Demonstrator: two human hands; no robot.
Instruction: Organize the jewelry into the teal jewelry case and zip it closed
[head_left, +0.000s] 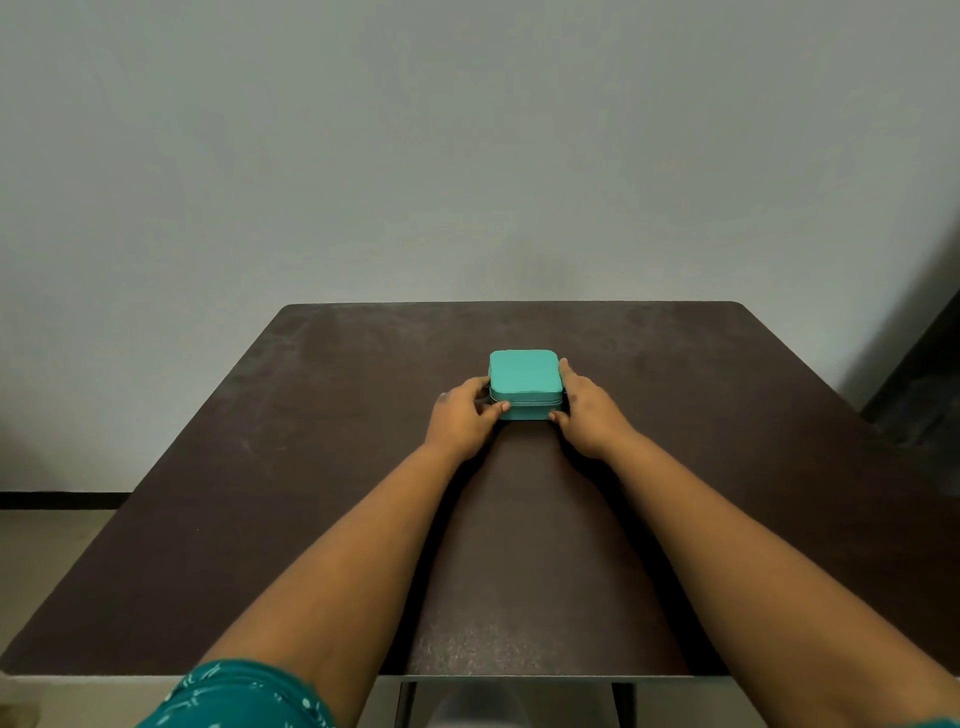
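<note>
Between the hands, left and right, sits the gripped, zipped teal case.

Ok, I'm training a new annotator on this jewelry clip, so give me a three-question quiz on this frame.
1. True or false: the teal jewelry case lies with its lid down on the dark table.
2. Which hand has its thumb on the case's front zipper seam? A) left hand B) right hand
3. Fill in: loose jewelry seen on the table: ____.

Key: 1 true; 2 A; 3 none.
</note>
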